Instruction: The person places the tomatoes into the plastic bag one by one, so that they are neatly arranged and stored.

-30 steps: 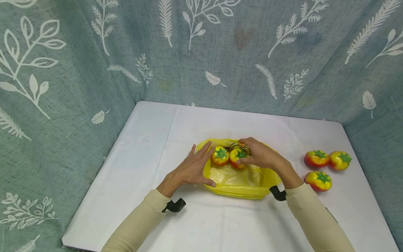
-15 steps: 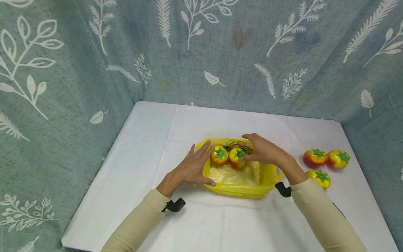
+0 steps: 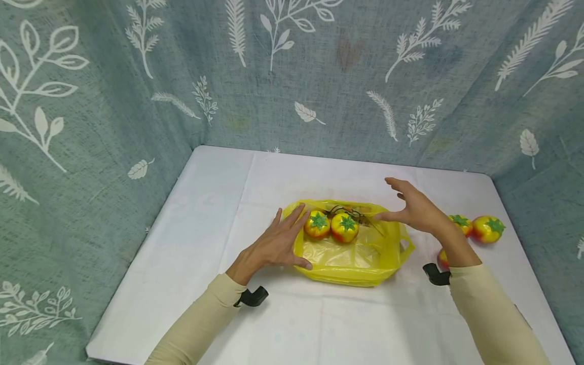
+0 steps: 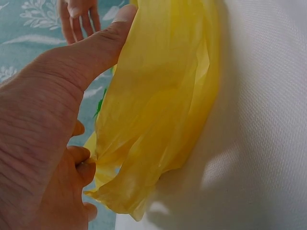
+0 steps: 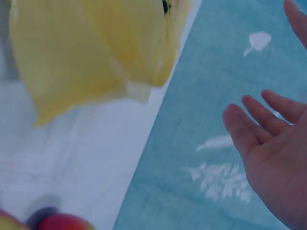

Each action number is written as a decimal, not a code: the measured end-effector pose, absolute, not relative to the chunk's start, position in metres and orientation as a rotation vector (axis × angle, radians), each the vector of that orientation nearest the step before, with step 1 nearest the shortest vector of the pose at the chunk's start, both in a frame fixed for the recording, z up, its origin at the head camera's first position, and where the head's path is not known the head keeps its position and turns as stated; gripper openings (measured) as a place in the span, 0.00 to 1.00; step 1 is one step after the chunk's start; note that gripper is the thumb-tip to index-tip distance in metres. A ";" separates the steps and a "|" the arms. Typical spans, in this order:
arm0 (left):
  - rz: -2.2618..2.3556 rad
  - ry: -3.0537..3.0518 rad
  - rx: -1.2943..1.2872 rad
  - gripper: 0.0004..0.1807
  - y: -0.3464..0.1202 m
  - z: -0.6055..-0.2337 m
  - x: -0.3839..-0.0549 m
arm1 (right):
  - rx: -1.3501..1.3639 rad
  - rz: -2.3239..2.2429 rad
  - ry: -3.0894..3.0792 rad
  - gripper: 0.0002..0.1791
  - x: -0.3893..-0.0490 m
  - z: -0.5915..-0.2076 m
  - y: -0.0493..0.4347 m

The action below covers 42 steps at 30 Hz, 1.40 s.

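A yellow plastic bag (image 3: 342,257) lies spread with its mouth upward on the white table. Inside it, side by side, sit two yellow-and-red toy fruits, the left fruit (image 3: 317,225) and the right fruit (image 3: 344,228), each with a green leafy top. My left hand (image 3: 276,246) rests with spread fingers on the bag's left rim; in the left wrist view its thumb (image 4: 108,40) lies against the yellow plastic. Past the bag's right end hovers my right hand (image 3: 415,209), fingers parted and holding nothing. Dark lines inside the bag's far wall are unclear.
Further toy fruits stand on the right: one fruit (image 3: 488,229) fully visible, another fruit (image 3: 464,223) and a nearer fruit (image 3: 442,259) partly behind the right forearm. A leaf-patterned teal curtain (image 3: 283,101) surrounds the white table (image 3: 219,203).
My right hand has withdrawn from over the right fruit in the bag, moving rightward and up, and now partly covers the loose fruits. My left hand stays at the bag's rim.
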<state>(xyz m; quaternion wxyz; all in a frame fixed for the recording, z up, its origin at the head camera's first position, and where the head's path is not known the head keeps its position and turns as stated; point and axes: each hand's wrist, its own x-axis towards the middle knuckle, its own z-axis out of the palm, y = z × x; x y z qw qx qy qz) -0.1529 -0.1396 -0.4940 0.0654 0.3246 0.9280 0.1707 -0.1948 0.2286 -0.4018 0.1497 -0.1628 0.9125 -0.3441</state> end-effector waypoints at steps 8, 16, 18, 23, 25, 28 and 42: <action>0.497 2.796 0.955 0.76 -0.139 -0.495 -0.152 | -0.300 -1.164 2.640 0.60 -0.187 -0.394 0.261; 0.516 2.802 0.969 0.75 -0.139 -0.495 -0.152 | -0.130 -1.352 2.706 0.56 -0.183 -0.390 0.299; 0.519 2.804 0.977 0.75 -0.139 -0.496 -0.152 | -0.096 -1.395 2.725 0.53 -0.179 -0.391 0.307; 0.528 2.813 0.993 0.75 -0.139 -0.497 -0.153 | -0.044 -1.494 2.782 0.48 -0.169 -0.399 0.333; 0.535 2.815 0.995 0.75 -0.139 -0.498 -0.153 | -0.007 -1.540 2.785 0.46 -0.167 -0.403 0.345; 0.542 2.813 0.996 0.76 -0.138 -0.498 -0.154 | 0.062 -1.613 2.774 0.43 -0.162 -0.407 0.360; 0.546 2.800 0.967 0.75 -0.139 -0.498 -0.154 | 0.447 -2.338 2.351 0.39 -0.142 -0.428 0.400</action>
